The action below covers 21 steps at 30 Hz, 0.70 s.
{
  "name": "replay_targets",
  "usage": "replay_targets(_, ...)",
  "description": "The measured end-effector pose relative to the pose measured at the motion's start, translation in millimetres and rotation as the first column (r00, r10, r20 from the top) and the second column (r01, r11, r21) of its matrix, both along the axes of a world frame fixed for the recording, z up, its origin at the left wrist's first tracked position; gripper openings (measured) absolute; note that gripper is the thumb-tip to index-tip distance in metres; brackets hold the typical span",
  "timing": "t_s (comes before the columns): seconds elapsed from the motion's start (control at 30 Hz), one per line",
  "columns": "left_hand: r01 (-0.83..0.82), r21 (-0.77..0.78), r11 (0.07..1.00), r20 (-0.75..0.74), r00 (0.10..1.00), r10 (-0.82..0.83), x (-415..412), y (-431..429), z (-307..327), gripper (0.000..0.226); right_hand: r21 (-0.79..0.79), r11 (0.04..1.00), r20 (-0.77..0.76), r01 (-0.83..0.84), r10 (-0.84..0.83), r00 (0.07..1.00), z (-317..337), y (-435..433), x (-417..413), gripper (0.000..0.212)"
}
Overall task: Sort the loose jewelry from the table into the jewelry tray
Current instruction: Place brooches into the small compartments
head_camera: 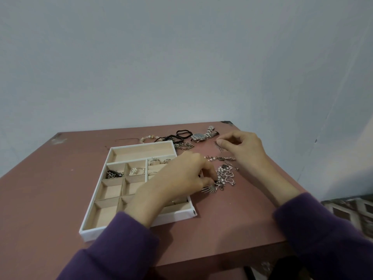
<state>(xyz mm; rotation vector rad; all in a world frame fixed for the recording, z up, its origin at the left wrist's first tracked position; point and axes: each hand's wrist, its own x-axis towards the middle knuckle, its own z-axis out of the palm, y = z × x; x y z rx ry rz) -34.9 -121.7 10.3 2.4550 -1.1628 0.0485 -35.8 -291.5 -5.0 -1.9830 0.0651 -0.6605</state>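
Mauve table against a bare grey wall; nearest me, the white jewelry tray, some cells filled. My left hand is curled, pinching a silver wing earring at the edge of the tangled heap just right of the tray. Further out, the right hand pinches a second wing. I judge I'm pairing earrings: next, free the left one without dragging chains, then drop both into one empty cell

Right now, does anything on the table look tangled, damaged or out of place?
The pearl-and-silver heap beside the jewelry tray looks tangled; the left hand pinches a winged piece at its edge, the right hand a feather earring. The table is chipped at its far-left corner.
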Motion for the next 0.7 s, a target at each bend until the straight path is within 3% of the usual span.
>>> replay_targets(0.3, 0.007, -0.024, 1.000, 0.014, 1.000, -0.007, 2.3, -1.7, -2.3, 0.006, -0.024, 1.000, -0.006, -0.012, 0.012, 1.000, 0.3, 0.0, 0.3, 0.008)
replay_targets(0.53, -0.103, -0.321, 0.941, -0.015, 0.994, 0.104, 1.4, 13.8, 7.1, 0.004, 0.072, 0.996, -0.018, -0.046, 0.048, 0.999, 0.9, 0.6, -2.4, 0.009)
replay_targets(0.7, -0.195, -0.443, 0.875, -0.016, 0.977, 0.211, 1.0, 47.5, 14.1, 0.004, 0.042, 0.998, -0.005, -0.035, 0.036, 0.999, 2.8, 7.0, -6.5, 0.010)
